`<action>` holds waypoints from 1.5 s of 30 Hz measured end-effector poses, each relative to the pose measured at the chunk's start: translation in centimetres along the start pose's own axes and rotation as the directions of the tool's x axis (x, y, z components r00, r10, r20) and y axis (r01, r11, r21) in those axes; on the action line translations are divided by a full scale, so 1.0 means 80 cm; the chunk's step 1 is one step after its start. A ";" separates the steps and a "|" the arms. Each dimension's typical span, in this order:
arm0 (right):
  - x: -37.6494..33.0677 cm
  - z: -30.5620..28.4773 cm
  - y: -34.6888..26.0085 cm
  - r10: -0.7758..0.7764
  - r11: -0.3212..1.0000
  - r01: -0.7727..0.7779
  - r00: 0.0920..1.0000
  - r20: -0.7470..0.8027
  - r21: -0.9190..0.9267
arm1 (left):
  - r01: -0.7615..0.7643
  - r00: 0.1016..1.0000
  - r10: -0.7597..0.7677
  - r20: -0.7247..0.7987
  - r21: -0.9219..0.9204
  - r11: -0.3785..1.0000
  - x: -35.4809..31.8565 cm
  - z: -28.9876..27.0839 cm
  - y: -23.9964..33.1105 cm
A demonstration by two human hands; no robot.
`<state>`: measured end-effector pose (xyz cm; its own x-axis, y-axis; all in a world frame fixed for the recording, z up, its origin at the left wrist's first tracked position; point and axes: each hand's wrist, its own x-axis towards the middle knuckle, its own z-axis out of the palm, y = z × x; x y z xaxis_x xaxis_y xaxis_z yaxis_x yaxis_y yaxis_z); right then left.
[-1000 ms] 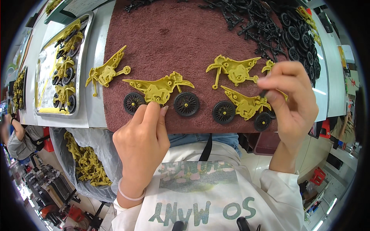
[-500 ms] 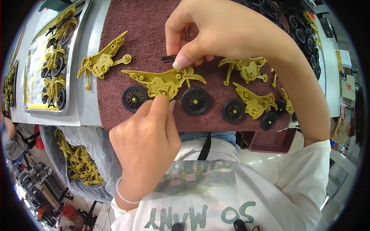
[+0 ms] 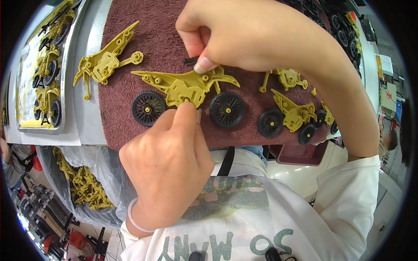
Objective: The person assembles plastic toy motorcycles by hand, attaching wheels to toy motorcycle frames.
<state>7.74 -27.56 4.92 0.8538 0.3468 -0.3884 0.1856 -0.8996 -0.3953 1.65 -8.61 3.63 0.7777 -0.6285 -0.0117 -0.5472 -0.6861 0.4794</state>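
A yellow toy motorcycle body half (image 3: pixel 185 87) lies on the maroon towel, inner side up, between two black spoked wheels (image 3: pixel 148 108) (image 3: pixel 227 110). My left hand (image 3: pixel 167 152) is closed in a pinch at its lower edge; the fingertips hide what is under them. Above the body's front end, my right hand (image 3: pixel 230 39) pinches a small black part (image 3: pixel 190 61), mostly covered by the thumb and fingers. To the left rests another yellow body half (image 3: pixel 106 61) with an arm ending in a ring.
More yellow body pieces (image 3: pixel 294 113) and wheels (image 3: pixel 270 123) lie on the towel's right. A tray (image 3: pixel 65 117) of assembled toy motorcycles stands at the left. Below the table edge is a lined bin (image 3: pixel 48 169) of yellow parts. Black wheels (image 3: pixel 344 38) are heaped at the far right.
The view has shifted slightly. Both hands keep their pinches, the left at the body's lower edge and the right on the black part, which is tilted a little differently.
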 end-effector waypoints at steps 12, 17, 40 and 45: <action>-0.107 -0.057 -0.053 0.471 0.695 -0.298 0.877 -0.101 0.655 | 0.188 0.982 -0.179 0.067 -0.153 0.970 -0.020 -0.087 -0.011; -0.146 0.021 -0.010 0.177 0.897 0.042 0.878 -0.445 0.440 | -0.323 0.845 0.426 -0.324 0.325 0.889 0.059 -0.068 -0.096; -0.106 0.089 -0.063 0.364 0.336 0.424 0.765 -0.531 0.841 | -0.334 0.932 0.004 -0.362 -0.857 0.392 0.006 -0.009 -0.067; -0.101 0.096 -0.055 0.391 0.551 0.323 0.715 -0.580 0.770 | -0.527 0.837 0.431 -0.337 -0.284 0.801 0.020 -0.033 -0.079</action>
<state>-3.69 -24.34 3.38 0.9648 -0.2582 0.0503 0.0034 -0.1791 -0.9838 7.19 -4.35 2.88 0.5198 -0.6980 0.4926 -0.7601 -0.1148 0.6396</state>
